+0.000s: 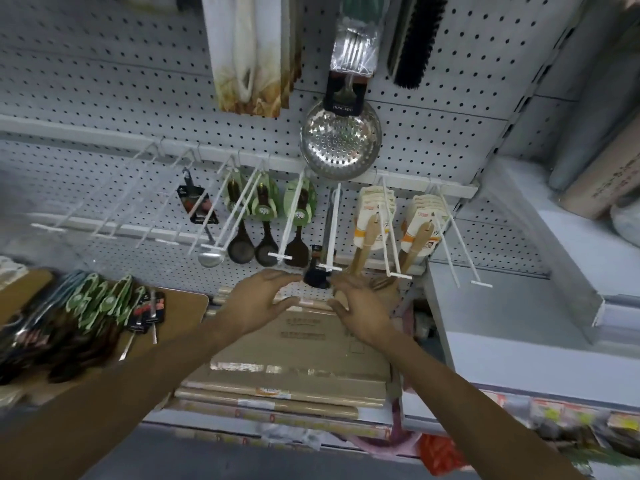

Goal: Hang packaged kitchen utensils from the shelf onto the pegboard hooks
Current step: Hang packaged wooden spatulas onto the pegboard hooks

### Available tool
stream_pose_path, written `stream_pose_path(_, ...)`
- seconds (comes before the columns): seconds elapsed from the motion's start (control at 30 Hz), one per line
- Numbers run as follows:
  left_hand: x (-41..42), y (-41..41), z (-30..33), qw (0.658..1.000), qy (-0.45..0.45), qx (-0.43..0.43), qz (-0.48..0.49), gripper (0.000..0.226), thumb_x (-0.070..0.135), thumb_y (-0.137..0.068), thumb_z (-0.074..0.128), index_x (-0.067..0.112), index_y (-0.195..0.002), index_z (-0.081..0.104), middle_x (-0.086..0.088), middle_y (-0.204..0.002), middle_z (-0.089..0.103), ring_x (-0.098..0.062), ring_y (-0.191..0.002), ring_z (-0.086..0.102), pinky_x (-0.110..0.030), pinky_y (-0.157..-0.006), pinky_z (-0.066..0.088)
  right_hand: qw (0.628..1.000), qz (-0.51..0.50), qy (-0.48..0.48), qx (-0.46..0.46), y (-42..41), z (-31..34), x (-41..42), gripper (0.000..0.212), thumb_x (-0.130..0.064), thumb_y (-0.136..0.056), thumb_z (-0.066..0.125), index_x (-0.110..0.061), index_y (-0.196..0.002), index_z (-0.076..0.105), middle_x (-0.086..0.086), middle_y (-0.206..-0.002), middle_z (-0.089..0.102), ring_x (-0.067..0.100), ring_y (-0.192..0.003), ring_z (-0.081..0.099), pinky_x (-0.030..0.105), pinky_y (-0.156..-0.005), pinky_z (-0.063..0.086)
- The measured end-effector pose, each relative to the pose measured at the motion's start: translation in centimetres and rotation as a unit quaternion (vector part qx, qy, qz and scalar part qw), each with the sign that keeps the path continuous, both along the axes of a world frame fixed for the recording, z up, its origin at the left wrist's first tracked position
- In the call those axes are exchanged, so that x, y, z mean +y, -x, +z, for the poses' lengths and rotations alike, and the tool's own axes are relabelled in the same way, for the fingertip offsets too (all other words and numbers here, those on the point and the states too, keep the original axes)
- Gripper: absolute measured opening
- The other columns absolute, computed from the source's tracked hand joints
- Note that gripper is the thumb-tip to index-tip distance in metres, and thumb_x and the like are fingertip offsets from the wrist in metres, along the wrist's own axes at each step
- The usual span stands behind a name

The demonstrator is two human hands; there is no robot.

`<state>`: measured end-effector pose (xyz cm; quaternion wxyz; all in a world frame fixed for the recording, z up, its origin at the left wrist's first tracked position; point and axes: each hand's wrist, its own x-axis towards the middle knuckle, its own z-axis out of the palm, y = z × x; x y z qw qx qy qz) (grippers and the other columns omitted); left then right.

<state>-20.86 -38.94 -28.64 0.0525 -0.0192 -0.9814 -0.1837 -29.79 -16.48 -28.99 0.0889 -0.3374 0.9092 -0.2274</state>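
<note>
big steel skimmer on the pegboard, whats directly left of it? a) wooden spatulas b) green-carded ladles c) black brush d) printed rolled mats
d, the perforated skimmer hangs with the printed rolled mats to its left; the black brush is up to its right.

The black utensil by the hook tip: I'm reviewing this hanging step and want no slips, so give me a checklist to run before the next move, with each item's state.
1. Black utensil is at the tip of the hook: ok, it hangs just below the hook's end bar.
2. Left hand is near the utensil: ok, its fingertips reach the utensil's left edge.
3. Right hand is near the utensil: ok, but a firm hold cannot be told.
4. Package hole is threaded on the hook: cannot tell, blurred.
5. Hook has free room: ok, its shaft looks bare.
6. More stock is waiting: ok, green-carded utensils lie on the shelf at left.
</note>
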Motion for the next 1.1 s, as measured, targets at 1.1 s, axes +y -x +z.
stream_pose_path(1.1, -42.0, -46.2, 6.3, 0.979, 0.09, 0.11, 0.145, 0.061, 0.056, -0.088, 0.064, 0.029, -0.141, 0.052, 0.006, -0.14, 0.057, -0.012, -0.128, 0.051, -0.026, -0.104, 0.043, 0.913, 0.374, 0.042, 0.156, -33.2, 7.5, -46.4, 0.061, -0.047, -0.091, 0.059, -0.022, -0.144, 0.042, -0.001, -0.143, 0.05, 0.017, -0.131, 0.044, 0.037, -0.105, 0.041)
